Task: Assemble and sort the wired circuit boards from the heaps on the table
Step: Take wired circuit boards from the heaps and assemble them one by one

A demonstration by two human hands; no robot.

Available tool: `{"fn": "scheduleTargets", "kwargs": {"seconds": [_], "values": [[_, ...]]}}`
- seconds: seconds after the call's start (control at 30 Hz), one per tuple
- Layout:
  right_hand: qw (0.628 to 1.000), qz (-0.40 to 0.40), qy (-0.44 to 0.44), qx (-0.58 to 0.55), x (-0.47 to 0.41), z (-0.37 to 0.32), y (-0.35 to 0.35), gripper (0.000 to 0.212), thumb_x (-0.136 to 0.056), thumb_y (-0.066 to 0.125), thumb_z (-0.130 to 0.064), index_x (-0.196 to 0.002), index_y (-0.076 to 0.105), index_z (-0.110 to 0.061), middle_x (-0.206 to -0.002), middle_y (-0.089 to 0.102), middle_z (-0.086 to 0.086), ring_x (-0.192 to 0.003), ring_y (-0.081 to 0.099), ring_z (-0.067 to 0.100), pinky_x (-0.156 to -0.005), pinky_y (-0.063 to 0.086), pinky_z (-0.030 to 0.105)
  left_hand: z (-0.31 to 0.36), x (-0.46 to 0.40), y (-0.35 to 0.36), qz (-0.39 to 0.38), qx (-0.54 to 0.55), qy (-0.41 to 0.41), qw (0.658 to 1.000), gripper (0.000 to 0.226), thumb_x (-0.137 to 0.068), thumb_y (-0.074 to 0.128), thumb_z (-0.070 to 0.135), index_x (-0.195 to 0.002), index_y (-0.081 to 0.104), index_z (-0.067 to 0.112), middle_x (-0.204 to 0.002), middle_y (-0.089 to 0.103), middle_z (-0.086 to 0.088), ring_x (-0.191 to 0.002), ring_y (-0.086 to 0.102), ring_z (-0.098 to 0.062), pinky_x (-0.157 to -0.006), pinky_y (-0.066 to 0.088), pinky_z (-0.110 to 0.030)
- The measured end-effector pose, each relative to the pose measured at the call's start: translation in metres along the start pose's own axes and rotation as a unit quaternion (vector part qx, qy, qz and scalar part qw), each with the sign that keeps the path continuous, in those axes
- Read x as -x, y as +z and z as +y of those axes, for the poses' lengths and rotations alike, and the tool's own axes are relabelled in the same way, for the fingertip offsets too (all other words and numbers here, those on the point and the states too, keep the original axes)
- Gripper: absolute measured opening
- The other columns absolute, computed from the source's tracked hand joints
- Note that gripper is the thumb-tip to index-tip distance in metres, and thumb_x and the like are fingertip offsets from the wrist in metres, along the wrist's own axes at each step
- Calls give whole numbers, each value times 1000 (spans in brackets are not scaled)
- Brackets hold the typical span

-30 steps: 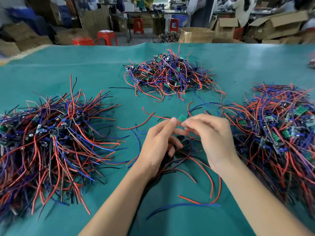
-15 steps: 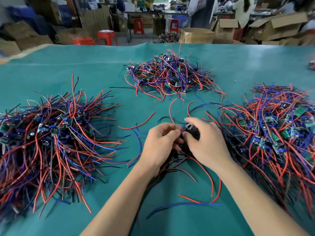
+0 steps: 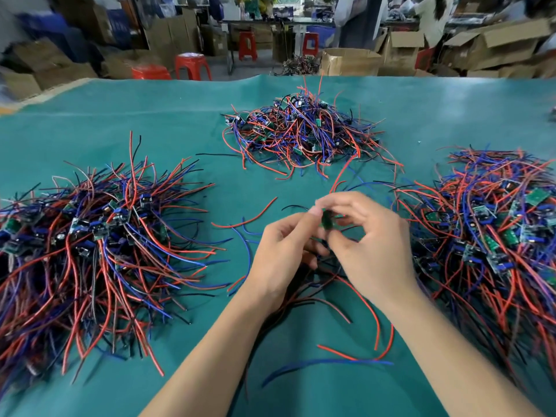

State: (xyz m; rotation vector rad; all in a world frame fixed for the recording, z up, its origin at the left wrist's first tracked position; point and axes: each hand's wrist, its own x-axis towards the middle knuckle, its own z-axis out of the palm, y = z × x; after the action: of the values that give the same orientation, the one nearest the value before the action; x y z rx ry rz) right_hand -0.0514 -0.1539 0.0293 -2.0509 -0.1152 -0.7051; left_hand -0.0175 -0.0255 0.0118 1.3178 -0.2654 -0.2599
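Circuit board [image 3: 326, 220] between hands (heaps around)

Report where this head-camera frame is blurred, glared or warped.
Head view: the left hand, the right hand and the green board they pinch are motion-smeared; the frame's corners streak; pale sheen lies on the far table; its back edge bows.

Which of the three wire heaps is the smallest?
The far heap in the middle, beyond both hands; the left heap and right heap spread much wider.
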Motion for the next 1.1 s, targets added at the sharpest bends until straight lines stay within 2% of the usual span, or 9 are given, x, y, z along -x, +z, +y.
{"fn": "scheduleTargets", "kwargs": {"seconds": [0.13, 0.27, 0.37, 0.47, 0.6, 0.77, 0.87, 0.97, 1.1], "values": [[999, -38, 11, -23, 2, -1, 3, 42, -70, 63, 1, -100, 74, -26, -97, 77, -18, -99, 71, -2, -90, 52, 18, -3, 0, -3, -9, -8, 17, 1000, 20, -99, 59, 18, -96, 69, 1, -78, 59, -13, -70, 52, -24, -57, 44, -26], [993, 39, 74, -87, -3, 5, -1, 23, -71, 64, -10, -84, 73, -28, -82, 77, -15, -79, 74, 4, -69, 53, 12, -3, -1, -3, 11, 34, 9, 999, 16, -98, 59, 6, -112, 64, 1, -87, 72, -6, -70, 64, -15, -57, 51, -20], [994, 28, 91, -51, -4, 11, -1, 2, -76, 72, -25, -78, 72, -25, -72, 74, -13, -66, 71, 5, -64, 55, 20, -4, -1, -2, 13, 49, 11, 999, 15, -95, 61, 2, -109, 57, 1, -85, 72, -9, -69, 66, -14, -58, 54, -22], [996, -17, 92, -5, -1, 13, 3, 14, -79, 73, -38, -82, 74, -24, -75, 74, -15, -71, 71, 4, -74, 57, 28, -4, 0, -2, -1, 46, 14, 999, 16, -94, 62, 1, -104, 51, 4, -86, 73, -15, -69, 66, -18, -60, 54, -24], [991, -46, 113, -62, -3, 17, 2, 11, -77, 76, -32, -86, 76, -27, -75, 75, -11, -72, 71, 8, -77, 58, 37, -4, 0, -3, -9, 22, 5, 1000, 23, -94, 61, -3, -106, 44, 5, -99, 73, -22, -74, 61, -24, -56, 49, -23], [981, -93, 125, -115, -9, 20, -10, 20, -76, 82, -21, -90, 83, -35, -80, 70, 7, -73, 63, 29, -73, 50, 37, -4, 1, -6, -37, 8, -16, 999, 22, -92, 62, -6, -104, 48, 6, -76, 69, -7, -53, 55, -10, -47, 37, -19], [966, -121, 143, -176, -11, 19, -17, 24, -78, 81, -8, -84, 84, -32, -73, 74, 2, -61, 60, 8, -58, 45, 16, -3, 0, -8, -43, 3, -21, 999, 17, -90, 65, -4, -97, 54, 7, -70, 66, -2, -49, 47, -8, -46, 33, -17], [957, -108, 179, -203, -12, 21, -17, 16, -82, 78, -3, -81, 82, -18, -72, 71, 15, -62, 54, 14, -49, 40, 19, -2, 0, -7, -53, -7, -8, 999, 18, -87, 67, -6, -96, 59, 7, -71, 65, 0, -52, 46, -7, -47, 33, -17], [937, -65, 224, -261, -12, 24, -15, 5, -82, 79, -5, -81, 74, -6, -65, 64, 8, -54, 52, 13, -48, 42, 19, -2, 1, -5, -35, -26, 13, 999, 13, -85, 72, 2, -96, 66, 6, -85, 67, -10, -64, 50, -10, -50, 34, -18]]}}
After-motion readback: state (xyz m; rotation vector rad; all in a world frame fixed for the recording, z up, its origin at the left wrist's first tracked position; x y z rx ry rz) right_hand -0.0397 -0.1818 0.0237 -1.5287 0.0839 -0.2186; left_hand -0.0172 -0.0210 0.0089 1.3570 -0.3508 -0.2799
